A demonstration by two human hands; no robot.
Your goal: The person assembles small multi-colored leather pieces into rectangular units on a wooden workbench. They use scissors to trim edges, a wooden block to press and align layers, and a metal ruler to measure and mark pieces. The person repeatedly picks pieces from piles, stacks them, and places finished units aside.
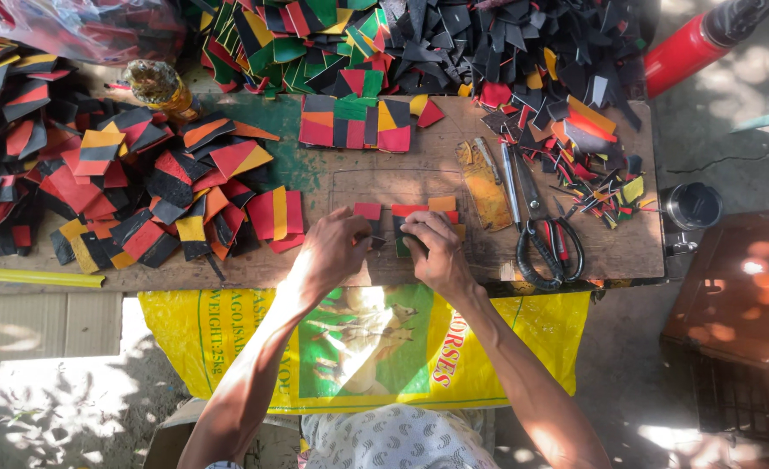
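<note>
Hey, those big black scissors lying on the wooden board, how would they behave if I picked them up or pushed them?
The scissors look long, with metal blades, so probably stiff and fairly heavy. They lie flat on the wooden board, so a push would likely slide them, not roll them. The looped black handles should give a secure hold.

1 yellow printed sack (228,347) with green picture panel, draped below the workbench (628,252)

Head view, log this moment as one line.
left hand: on red piece | right hand: pressing coloured pieces | scissors: right, idle
</note>
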